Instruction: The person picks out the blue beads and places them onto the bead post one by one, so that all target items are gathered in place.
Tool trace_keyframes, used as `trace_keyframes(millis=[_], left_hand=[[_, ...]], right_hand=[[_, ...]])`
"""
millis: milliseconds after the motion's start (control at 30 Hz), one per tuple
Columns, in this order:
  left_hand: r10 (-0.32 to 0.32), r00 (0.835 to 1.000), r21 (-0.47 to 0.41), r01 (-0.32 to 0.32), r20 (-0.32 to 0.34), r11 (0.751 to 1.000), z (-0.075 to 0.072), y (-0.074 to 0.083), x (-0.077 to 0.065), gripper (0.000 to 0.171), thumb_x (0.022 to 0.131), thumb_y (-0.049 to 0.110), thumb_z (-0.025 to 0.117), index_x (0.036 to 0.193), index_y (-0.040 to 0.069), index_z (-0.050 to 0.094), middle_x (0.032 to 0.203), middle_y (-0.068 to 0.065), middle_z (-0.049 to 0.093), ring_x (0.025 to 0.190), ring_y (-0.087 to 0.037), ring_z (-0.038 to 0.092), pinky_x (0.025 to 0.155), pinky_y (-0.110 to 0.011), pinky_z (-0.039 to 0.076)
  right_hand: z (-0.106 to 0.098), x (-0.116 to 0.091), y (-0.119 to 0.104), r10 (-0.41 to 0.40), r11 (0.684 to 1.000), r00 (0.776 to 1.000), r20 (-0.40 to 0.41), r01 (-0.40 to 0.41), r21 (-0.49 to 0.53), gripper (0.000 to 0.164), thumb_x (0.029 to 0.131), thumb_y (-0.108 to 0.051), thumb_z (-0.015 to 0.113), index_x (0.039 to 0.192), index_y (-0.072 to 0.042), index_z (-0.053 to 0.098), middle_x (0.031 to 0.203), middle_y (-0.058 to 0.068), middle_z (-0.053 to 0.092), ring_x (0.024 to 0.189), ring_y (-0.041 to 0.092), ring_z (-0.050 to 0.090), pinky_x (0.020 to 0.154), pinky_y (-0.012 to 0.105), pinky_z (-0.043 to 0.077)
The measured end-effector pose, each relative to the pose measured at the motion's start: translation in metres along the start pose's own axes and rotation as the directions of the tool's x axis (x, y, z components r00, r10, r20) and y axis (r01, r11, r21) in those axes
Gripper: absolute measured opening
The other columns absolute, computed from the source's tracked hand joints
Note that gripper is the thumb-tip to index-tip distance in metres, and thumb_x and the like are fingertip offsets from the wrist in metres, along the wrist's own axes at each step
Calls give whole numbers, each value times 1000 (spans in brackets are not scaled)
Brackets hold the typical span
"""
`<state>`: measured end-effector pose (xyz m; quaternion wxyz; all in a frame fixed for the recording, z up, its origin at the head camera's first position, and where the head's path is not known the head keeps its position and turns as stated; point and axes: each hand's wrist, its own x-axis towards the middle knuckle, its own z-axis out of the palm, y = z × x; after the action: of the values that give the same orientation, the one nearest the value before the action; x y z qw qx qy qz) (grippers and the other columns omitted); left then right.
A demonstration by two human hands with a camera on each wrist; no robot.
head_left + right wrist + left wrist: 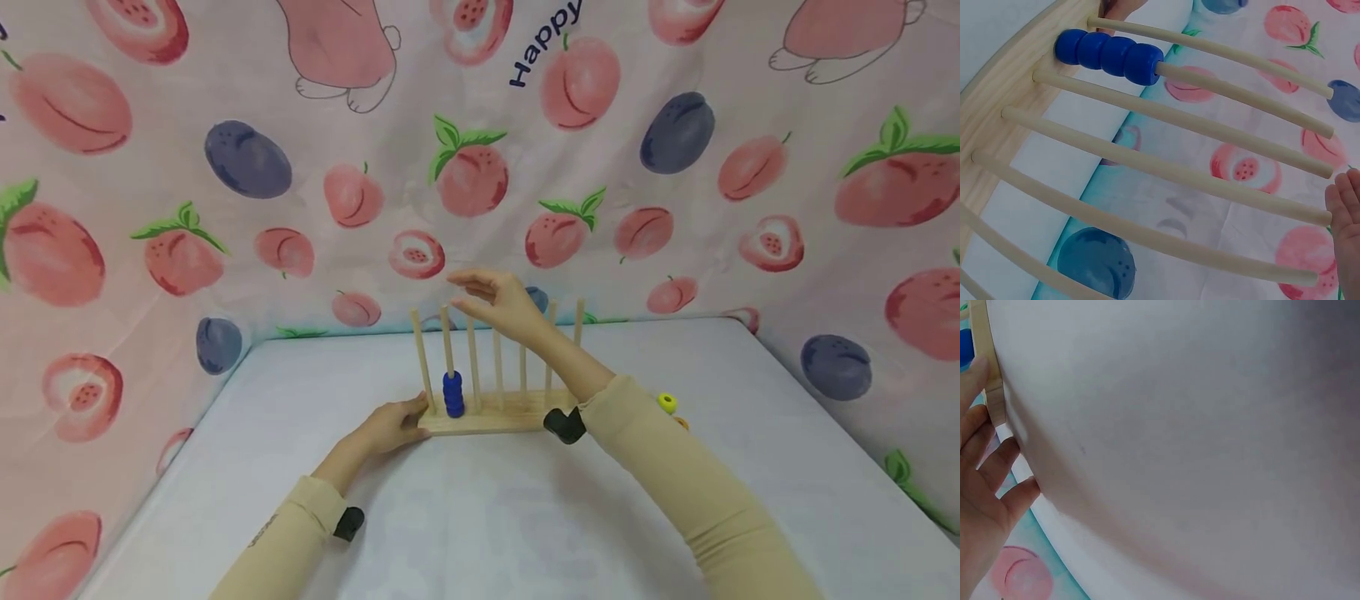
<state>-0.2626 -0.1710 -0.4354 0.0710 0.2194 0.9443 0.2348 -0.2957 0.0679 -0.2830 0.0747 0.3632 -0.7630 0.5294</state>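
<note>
A wooden peg stand with several upright rods stands on the white table. Several blue beads are stacked at the foot of the second rod from the left. My left hand grips the left end of the stand's base; in the left wrist view its thumb lies against the wood. Above the rods, my right hand is raised with fingers extended and no bead visible in it. Only part of that hand shows at the right wrist view's edge, near the rod tips.
A yellow bead and an orange bead lie right of the stand, partly behind the right sleeve. A fruit-patterned cloth hangs behind the white table.
</note>
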Motion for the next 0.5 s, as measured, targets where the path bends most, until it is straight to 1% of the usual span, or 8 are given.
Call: trace_keyframes(millis=[133,167,267,367,400,500], left_hand=[[24,1000,-44,-24,-7,999,0,-4,-1,60,89,28,65,137,-2,45,145,-19,40,131,-42,39,110,-53,31],[47,999,-28,-48,-17,998,0,-6,-1,61,89,33,64,137,0,45,144,-19,41,130,-42,41,108,-52,34],[59,998,-34,-59,-16,998,-1,-7,-2,62,89,37,63,137,1,46,143,-19,42,129,-43,41,108,-53,34],[44,999,-34,-44,-12,998,-2,-6,-2,60,90,32,63,137,0,45,143,-20,42,130,-43,41,109,-53,33],[23,1000,-56,-23,-1,998,-2,-5,-1,59,89,27,65,137,-1,45,144,-20,40,131,-43,39,110,-54,30],[15,1000,-35,-15,-1,999,-4,-3,1,58,88,22,66,136,-2,45,143,-22,41,131,-43,40,109,-54,32]], right_hand=[[-2,-4,-3,-7,1000,1000,6,7,-20,35,90,-7,61,124,2,58,129,19,58,123,27,54,105,31,43],[-2,-5,-4,-11,1000,1000,8,11,-23,35,90,-7,61,124,2,57,129,19,58,123,28,54,105,31,43],[-5,-9,-5,-23,999,1000,4,23,-35,36,90,-6,62,125,2,57,129,18,58,122,28,54,105,31,44],[-8,-12,-6,-29,998,1000,-4,29,-48,37,89,-6,62,125,2,57,129,18,58,122,28,55,104,32,44],[-9,-14,-6,-31,998,999,-5,31,-51,36,89,-5,62,124,3,57,129,18,58,121,28,55,104,32,45],[-14,-17,-7,-35,997,999,-7,35,-67,35,89,-4,63,123,4,58,129,20,58,119,29,56,103,34,46]])
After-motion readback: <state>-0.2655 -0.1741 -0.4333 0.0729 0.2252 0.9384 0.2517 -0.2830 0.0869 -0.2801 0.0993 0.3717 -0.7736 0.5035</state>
